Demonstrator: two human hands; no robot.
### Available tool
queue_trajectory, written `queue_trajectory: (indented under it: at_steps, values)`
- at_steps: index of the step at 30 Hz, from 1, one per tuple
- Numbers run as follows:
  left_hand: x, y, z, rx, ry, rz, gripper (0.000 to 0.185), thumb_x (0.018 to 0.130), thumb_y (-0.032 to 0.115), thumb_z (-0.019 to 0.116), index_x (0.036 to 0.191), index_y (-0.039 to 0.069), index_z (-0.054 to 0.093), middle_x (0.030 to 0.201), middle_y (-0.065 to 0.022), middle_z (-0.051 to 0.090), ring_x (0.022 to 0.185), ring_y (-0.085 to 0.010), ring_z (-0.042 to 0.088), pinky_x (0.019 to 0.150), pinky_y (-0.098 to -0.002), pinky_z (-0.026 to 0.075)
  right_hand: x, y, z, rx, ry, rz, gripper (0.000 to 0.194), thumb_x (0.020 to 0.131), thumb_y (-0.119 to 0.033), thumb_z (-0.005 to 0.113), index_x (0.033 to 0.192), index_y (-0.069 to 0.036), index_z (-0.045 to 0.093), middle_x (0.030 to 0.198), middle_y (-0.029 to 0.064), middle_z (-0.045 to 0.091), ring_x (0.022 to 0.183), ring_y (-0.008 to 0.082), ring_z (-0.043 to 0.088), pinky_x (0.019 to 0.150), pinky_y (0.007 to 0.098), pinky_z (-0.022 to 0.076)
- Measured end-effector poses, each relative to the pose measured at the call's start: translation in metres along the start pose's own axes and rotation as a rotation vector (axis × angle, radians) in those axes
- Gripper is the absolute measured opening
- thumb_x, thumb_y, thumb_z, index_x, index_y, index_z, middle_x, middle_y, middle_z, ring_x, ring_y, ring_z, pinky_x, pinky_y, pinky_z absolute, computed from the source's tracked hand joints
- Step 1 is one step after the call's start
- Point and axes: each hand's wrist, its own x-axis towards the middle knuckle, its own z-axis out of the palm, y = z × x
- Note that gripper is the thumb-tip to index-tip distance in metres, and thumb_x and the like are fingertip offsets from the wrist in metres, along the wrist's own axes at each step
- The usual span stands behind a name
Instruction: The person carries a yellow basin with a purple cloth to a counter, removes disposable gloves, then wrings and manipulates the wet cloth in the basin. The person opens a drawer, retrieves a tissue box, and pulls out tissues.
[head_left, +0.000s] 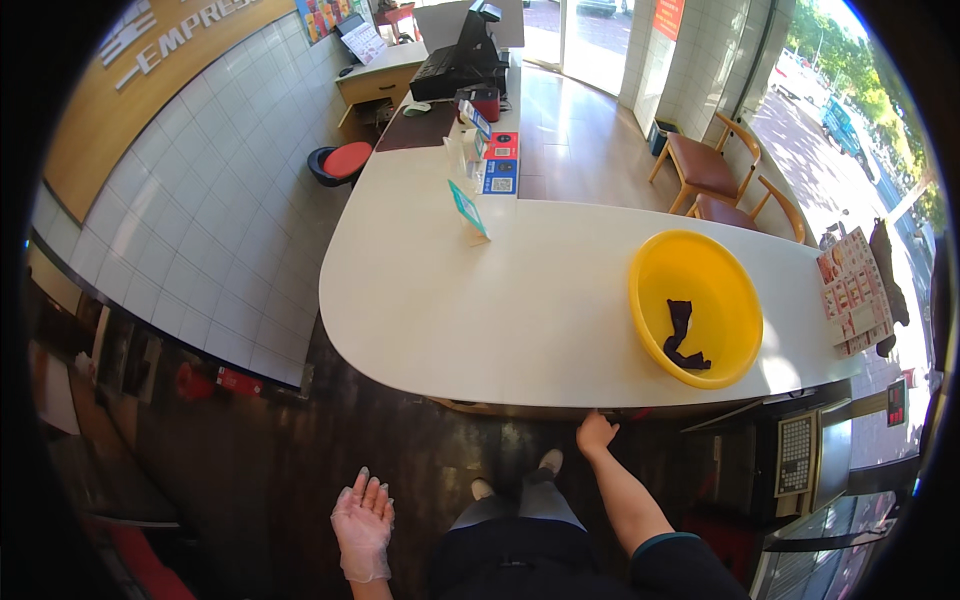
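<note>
My left hand (364, 521) wears a clear disposable plastic glove. It is held palm up above the dark floor, fingers extended, with nothing in it. My right hand (596, 433) is bare and reaches to the underside of the front edge of the white counter (420, 300). Its fingertips are partly hidden there, beside a drawer front (480, 407), so I cannot tell whether they grip anything. On the countertop, beyond this hand and to the right, stands a yellow plastic basin (720, 300). A crumpled dark cloth (681, 337) lies inside the basin.
Card stands (469, 210) and payment code cards (500, 169) sit farther along the counter, before a black cash register (465, 64). At right are a menu sheet (855, 292) and a weighing scale with keypad (796, 454). Wooden chairs (705, 161) stand beyond the counter.
</note>
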Motion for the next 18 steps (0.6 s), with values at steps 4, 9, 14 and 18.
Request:
queue_trajectory:
  at_steps: [4, 9, 14, 18]
  values:
    - [-0.007, -0.001, -0.014, -0.036, 0.008, -0.013, 0.041, 0.095, 0.037, 0.050, 0.124, 0.014, 0.066, 0.104, -0.0022, 0.072, 0.097, -0.0193, 0.068, 0.080, -0.0363, 0.054, -0.007, -0.004, 0.004, -0.004, 0.009, 0.021, 0.041, 0.081, -0.017, 0.063, 0.122, -0.011, 0.061, 0.090, 0.0160, 0.072, 0.085, 0.0372, 0.070, 0.102, 0.0617, 0.0353]
    - [-0.012, -0.003, -0.029, -0.063, -0.025, -0.003, 0.041, 0.095, 0.036, 0.050, 0.125, 0.014, 0.066, 0.106, -0.0013, 0.072, 0.098, -0.0187, 0.068, 0.081, -0.0363, 0.054, -0.047, 0.003, -0.005, 0.014, 0.019, -0.046, 0.052, 0.081, -0.014, 0.060, 0.132, -0.013, 0.054, 0.084, 0.0177, 0.071, 0.083, 0.0383, 0.070, 0.102, 0.0620, 0.0350]
    - [-0.007, -0.002, -0.041, -0.129, -0.075, -0.021, 0.038, 0.095, 0.031, 0.051, 0.124, 0.012, 0.066, 0.106, -0.0034, 0.073, 0.097, -0.0199, 0.070, 0.081, -0.0402, 0.057, -0.090, 0.021, -0.009, 0.016, -0.051, -0.081, 0.045, 0.081, -0.013, 0.058, 0.127, -0.011, 0.057, 0.080, 0.0191, 0.071, 0.080, 0.0401, 0.070, 0.101, 0.0609, 0.0364]
    - [0.000, -0.005, -0.044, -0.110, -0.127, -0.080, 0.039, 0.095, 0.031, 0.051, 0.125, 0.012, 0.066, 0.108, -0.0039, 0.073, 0.100, -0.0201, 0.070, 0.082, -0.0401, 0.057, -0.127, 0.037, 0.004, -0.040, -0.037, -0.102, 0.035, 0.083, -0.017, 0.055, 0.117, -0.010, 0.062, 0.079, 0.0190, 0.071, 0.079, 0.0395, 0.070, 0.095, 0.0582, 0.0405]
